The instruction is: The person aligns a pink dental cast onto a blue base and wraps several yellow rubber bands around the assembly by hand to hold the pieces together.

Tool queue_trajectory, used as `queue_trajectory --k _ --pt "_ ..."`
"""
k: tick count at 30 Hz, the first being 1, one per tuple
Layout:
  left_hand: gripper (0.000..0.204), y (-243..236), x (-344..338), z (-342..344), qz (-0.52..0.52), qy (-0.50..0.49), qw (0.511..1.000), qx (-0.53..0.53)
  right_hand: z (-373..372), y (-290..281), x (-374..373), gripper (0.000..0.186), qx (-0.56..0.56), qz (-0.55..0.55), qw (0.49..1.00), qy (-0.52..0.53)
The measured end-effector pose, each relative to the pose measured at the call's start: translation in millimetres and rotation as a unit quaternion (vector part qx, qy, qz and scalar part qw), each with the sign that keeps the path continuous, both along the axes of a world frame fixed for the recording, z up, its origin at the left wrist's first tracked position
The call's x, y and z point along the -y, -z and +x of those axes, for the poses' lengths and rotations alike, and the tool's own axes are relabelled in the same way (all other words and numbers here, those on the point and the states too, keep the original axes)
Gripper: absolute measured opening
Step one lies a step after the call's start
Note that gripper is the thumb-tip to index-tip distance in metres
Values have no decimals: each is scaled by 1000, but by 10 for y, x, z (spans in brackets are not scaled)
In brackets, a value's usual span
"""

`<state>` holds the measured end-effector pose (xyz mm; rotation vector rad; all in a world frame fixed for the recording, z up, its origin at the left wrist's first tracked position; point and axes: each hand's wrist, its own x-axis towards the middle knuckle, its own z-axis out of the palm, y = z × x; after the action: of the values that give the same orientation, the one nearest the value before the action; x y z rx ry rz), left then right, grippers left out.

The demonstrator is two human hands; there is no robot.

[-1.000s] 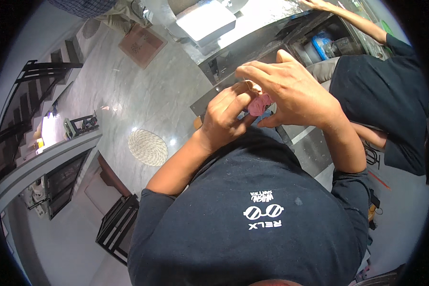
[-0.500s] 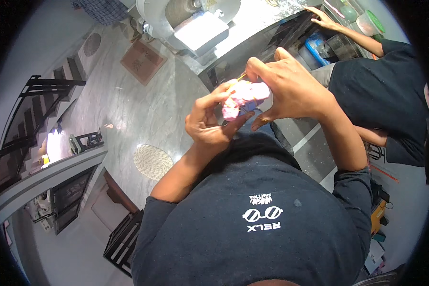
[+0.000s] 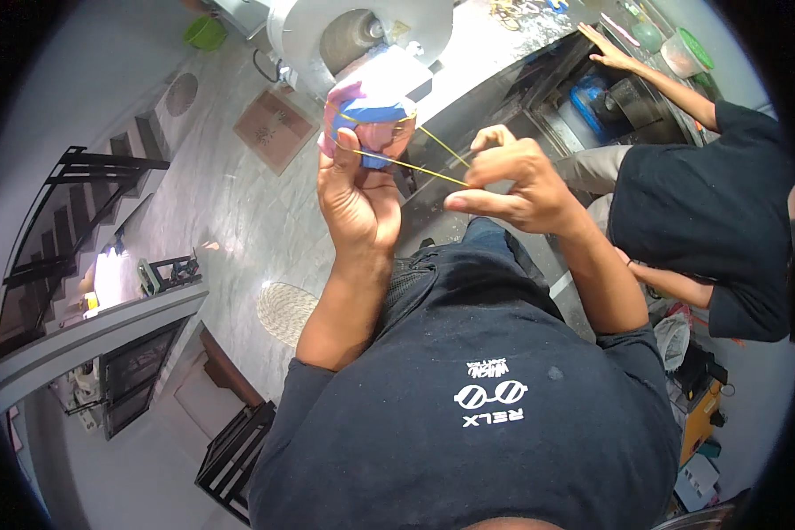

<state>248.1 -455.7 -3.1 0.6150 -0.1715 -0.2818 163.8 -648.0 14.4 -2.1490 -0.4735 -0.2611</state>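
My left hand (image 3: 355, 190) is closed around a pink and blue bundle (image 3: 375, 132), with its thumb upright against the near side. A yellow rubber band (image 3: 422, 170) circles the bundle and stretches rightward to my right hand (image 3: 511, 181), whose curled fingers hook it while the thumb sticks out to the left. Behind the bundle is a white block-like object (image 3: 397, 66) at a large round machine (image 3: 296, 31).
A co-worker (image 3: 698, 216) in a dark shirt is at my right, one hand near plastic tubs (image 3: 680, 57) on the counter (image 3: 495, 62). Below it is a dark open compartment (image 3: 618, 102). On the floor lie a pink mat (image 3: 265, 128) and an oval woven mat (image 3: 283, 309). A staircase (image 3: 79, 212) is at left.
My left hand has moved up and away with the bundle, and its blue part now shows. My right hand has drawn back from it, stretching the yellow band between my hands.
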Motion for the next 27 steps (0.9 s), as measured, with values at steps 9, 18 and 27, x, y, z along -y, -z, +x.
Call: queue_trajectory --k 9,18,27 --pt "55 60 35 169 -174 50 959 -217 40 184 -109 23 10 560 817 -139" --pt "55 51 64 314 -281 75 932 -216 38 286 -230 53 -45 744 629 -222" --pt "57 -49 149 313 -365 111 901 -205 327 188 -289 64 -60 798 574 -171"
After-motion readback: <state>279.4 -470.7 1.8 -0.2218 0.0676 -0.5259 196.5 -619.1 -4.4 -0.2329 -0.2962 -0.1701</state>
